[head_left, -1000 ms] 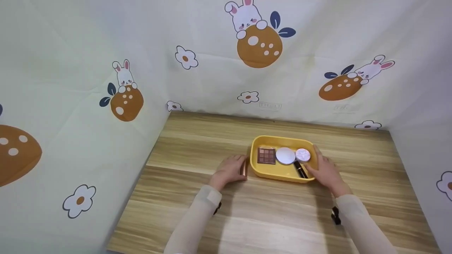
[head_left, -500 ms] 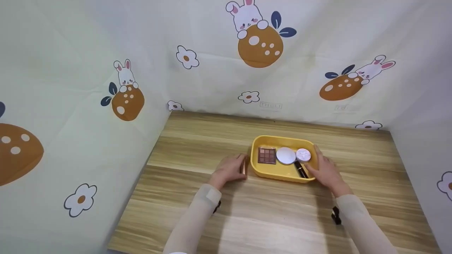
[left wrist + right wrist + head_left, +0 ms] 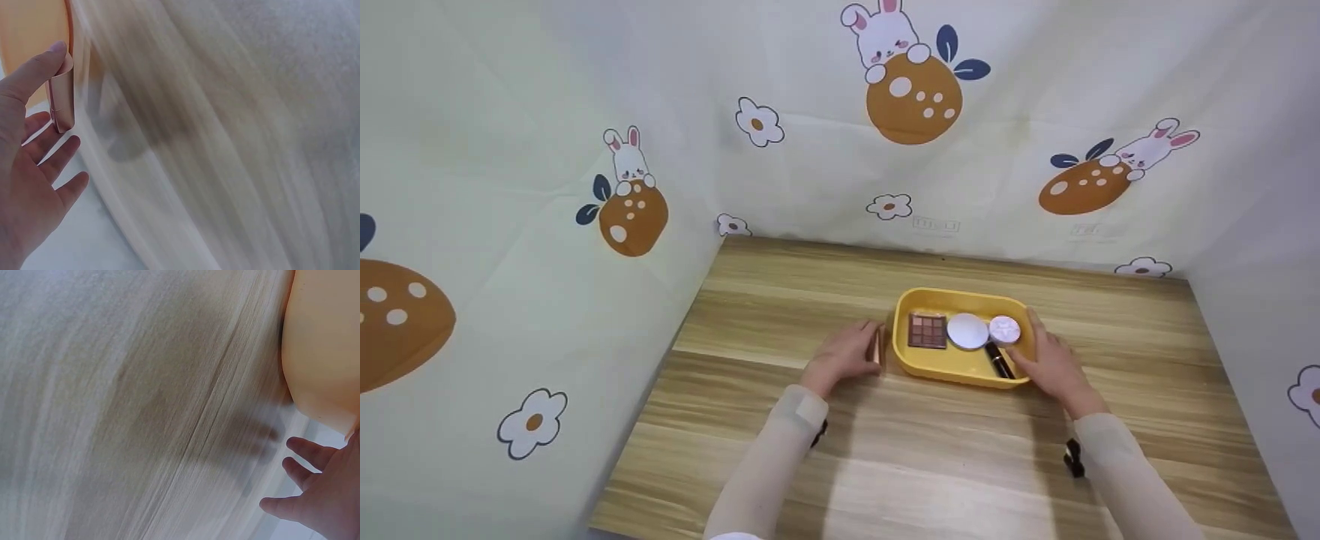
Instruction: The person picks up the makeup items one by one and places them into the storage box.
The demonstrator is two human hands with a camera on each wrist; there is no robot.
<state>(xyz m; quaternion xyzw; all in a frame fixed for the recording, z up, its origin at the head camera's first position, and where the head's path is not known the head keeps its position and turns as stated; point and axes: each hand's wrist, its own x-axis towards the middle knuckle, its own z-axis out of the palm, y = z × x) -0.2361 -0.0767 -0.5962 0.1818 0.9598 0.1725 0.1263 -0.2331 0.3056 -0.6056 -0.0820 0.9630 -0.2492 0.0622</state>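
Observation:
Between thumb and fingers, my left hand [image 3: 844,354] pinches a small flat rose-gold case [image 3: 63,100] with rounded edges, held on edge just left of a yellow tray [image 3: 956,365]. Only a thin strip of the case shows in the head view; its kind is unclear. My right hand [image 3: 1059,367] grips the right end of the tray, thumb at the inner side and fingers along the outside. Inside the tray lie an eyeshadow palette [image 3: 927,331], a round white compact [image 3: 967,331], a small round lilac-white container [image 3: 1004,330] and a black tube [image 3: 998,361] with a gold band.
The tray stands on a wood-grain table [image 3: 780,300]. Pale cloth [image 3: 810,172] printed with rabbits and flowers rises behind the table and along both sides. Dark straps [image 3: 1074,458] show at the wrists.
My left hand has shifted slightly away from me along the tray's left side, with the rose-gold case still pinched. The right hand and the tray have stayed put.

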